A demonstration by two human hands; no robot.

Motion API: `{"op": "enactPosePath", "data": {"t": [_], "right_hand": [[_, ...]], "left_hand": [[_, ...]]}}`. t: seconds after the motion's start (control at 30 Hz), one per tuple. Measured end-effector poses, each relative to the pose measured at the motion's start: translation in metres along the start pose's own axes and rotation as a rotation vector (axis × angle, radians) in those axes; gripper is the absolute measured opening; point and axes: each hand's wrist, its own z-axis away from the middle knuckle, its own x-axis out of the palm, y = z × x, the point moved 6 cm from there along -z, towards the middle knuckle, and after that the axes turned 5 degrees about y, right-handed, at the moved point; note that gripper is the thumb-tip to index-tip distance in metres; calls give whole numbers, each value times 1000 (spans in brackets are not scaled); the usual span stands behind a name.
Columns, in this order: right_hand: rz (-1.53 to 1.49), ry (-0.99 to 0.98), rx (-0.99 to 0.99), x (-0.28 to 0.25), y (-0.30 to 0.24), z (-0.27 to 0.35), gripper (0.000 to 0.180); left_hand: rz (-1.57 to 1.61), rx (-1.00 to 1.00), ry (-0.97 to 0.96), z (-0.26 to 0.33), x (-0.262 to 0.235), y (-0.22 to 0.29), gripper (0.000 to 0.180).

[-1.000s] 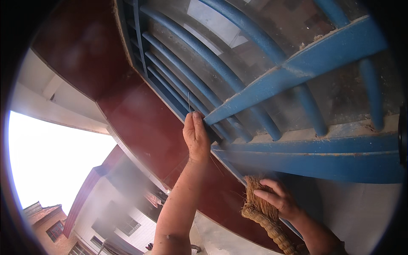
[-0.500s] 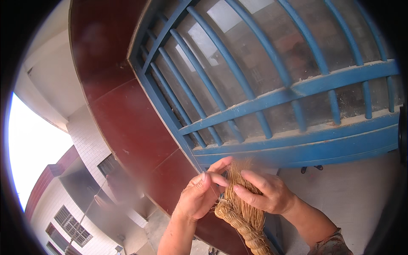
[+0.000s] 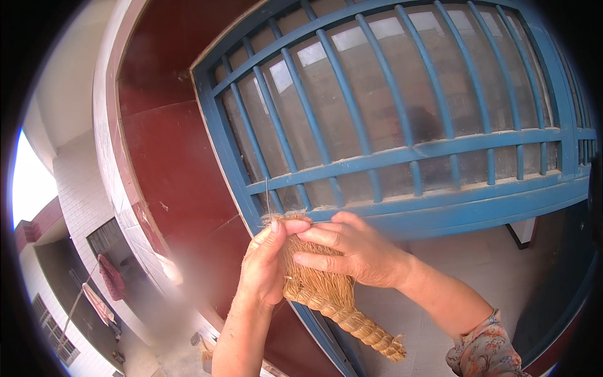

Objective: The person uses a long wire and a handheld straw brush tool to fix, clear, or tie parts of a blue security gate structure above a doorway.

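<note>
Both hands are around a bundle of straw-coloured fibres (image 3: pixel 323 271), apparently a straw broom head, with a thick braided edge (image 3: pixel 355 319) slanting down to the right. My left hand (image 3: pixel 260 267) is closed on its left end, thumb and forefinger pinching at the upper corner. Right above that pinch, a thin wire or needle (image 3: pixel 268 195) sticks upward. On the right, my right hand (image 3: pixel 361 252) grips the fibres, its nearer fingers lying across their face and the tips close to the left thumb. Parts of its farther fingers are hidden behind the fibres.
Beyond the hands stands a blue barred window frame (image 3: pixel 402 154) with glass behind the bars. A dark red panel (image 3: pixel 169 157) borders it on the left. Farther left are a pale brick building (image 3: pixel 78 166) and hanging cloths (image 3: pixel 110 276). Pale floor (image 3: pixel 433 276) lies below the frame.
The hands and fibre bundle have shifted left and a little up. The braided edge has swung flatter, its free end now in view. My right fingers have come nearer my left thumb.
</note>
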Motion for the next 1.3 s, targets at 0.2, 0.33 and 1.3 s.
{"op": "enactPosePath", "data": {"t": [0.2,0.33,1.3], "right_hand": [[-211,453,513,-58,26,-7,20],[-418,109,538,-20,-4,-39,22],[-756,652,605,-17,45,-61,6]], "left_hand": [[-114,239,222,-10,-3,40,35],[-381,397,272,-17,11,43,37],[-84,108,212,-5,-42,26,29]]}}
